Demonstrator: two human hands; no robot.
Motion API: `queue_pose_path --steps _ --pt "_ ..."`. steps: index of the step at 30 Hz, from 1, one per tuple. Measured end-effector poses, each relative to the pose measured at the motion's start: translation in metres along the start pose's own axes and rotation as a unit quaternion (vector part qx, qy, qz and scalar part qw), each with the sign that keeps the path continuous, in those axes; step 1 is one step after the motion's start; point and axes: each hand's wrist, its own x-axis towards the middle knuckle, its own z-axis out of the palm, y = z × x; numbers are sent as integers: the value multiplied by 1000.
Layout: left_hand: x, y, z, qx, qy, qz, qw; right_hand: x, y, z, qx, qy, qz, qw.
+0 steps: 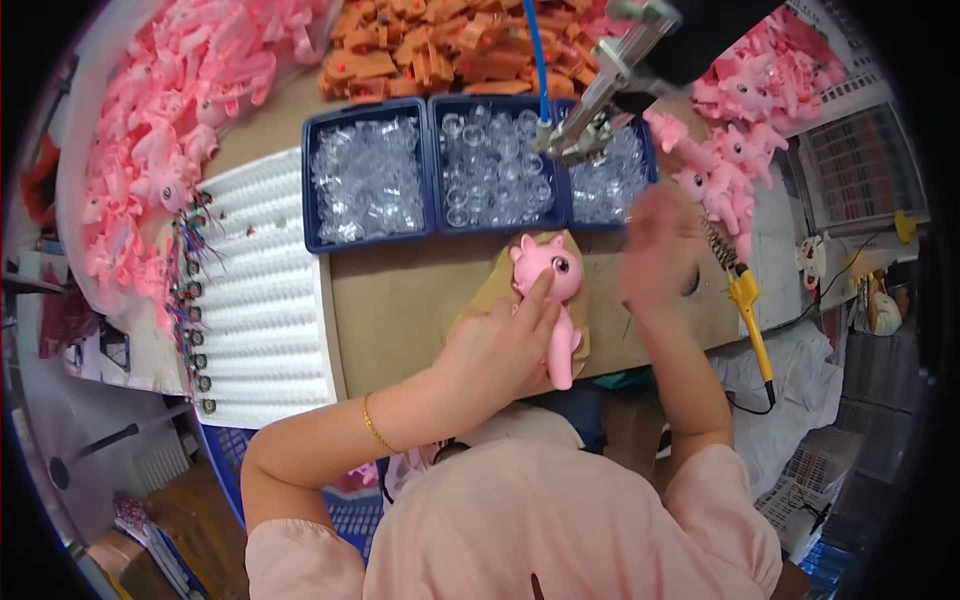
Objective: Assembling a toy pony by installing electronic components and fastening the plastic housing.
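A pink plastic toy pony (563,335) with a printed eye lies on a tan pad (497,281) in front of the bins. My left hand (505,345) rests over its left side and grips it, the index finger stretched across the head just below the eye. To the right of the pony, my right hand (662,245) is raised near the right blue bin and smeared by motion. Its fingers, and anything in them, cannot be made out. Three dark blue bins (428,226) of small clear plastic parts stand in a row beyond the pony.
A white ribbed tray (265,300) with small wired parts along its edge lies left. Pink toy parts (160,150) heap far left, more ponies (735,160) at right. Orange pieces (440,50) pile behind. A metal fixture (600,100) overhangs the right bin; a yellow-handled soldering iron (752,325) sits right.
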Motion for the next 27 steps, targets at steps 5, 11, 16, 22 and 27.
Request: queue_pose_path --steps 5,11,16,22,27 --pt "-4 11 -3 -4 -28 -9 1000 45 -82 13 -174 -30 -52 983" --pt "0 9 6 24 -6 2 1000 -6 -6 19 -393 -304 10 868" --pt "-3 7 11 38 -21 5 999 1 10 28 -279 -378 145 870" --pt "-4 1 16 14 -25 8 1000 5 7 31 -308 -394 165 850" --pt "-4 -4 7 37 -62 30 997 -5 9 23 -167 -190 162 954"
